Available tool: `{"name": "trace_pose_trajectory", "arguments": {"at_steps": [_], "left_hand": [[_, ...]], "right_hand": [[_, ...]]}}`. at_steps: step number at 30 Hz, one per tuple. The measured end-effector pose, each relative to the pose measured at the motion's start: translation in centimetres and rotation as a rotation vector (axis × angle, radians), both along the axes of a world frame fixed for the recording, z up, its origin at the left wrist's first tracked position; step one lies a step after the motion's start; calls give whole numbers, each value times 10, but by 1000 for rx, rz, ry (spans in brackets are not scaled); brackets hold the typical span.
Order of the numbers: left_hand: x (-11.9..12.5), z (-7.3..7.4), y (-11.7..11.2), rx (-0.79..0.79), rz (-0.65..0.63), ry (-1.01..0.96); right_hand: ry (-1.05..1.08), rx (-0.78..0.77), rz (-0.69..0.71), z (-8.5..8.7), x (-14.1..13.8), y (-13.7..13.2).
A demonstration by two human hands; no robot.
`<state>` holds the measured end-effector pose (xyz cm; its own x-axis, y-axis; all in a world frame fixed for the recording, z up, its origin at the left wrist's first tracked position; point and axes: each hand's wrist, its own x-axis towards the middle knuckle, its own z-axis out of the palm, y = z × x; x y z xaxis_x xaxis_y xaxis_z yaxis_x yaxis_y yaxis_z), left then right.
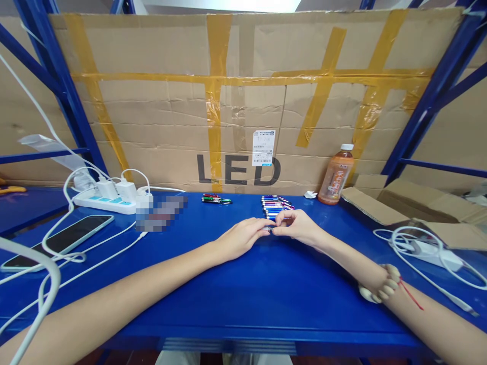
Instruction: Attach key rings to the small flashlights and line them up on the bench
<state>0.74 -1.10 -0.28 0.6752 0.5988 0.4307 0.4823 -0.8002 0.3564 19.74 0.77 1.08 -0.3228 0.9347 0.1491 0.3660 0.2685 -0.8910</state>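
Note:
My left hand point(243, 235) and my right hand point(299, 225) meet near the middle of the blue table, fingertips closed around a small silvery pen-like tube point(269, 229) with a dark end. The fingers cover most of this tube, so its exact kind cannot be made out. Right behind my hands lies a row of slim metallic pen-like tubes point(272, 204), in blue, red and silver, set side by side. Farther left is a smaller group of similar tubes point(216, 199), with red, green and dark bodies.
An orange drink bottle point(335, 175) stands at the back right, beside an open cardboard box point(414, 203) and a coiled white cable point(429, 253). On the left are a power strip point(106, 202), a phone point(57, 243) and loose white cables. Large taped cardboard point(163, 116) closes the back.

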Motion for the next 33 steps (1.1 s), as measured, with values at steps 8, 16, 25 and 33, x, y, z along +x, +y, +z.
{"name": "trace_pose_trajectory", "arguments": {"at_steps": [8,16,25,33], "left_hand": [[0,-3,5,-57,-3,-105],[1,1,7,-154,6,-198],[-1,0,3,-104,-18,-9],[-2,-1,-1,-153,3,-11]], "right_hand": [[31,258,-30,1,-9,-8],[-154,738,92,6,5,-6],[-404,903,236,3,14,-7],[-309,761,203,-6,8,-7]]}}
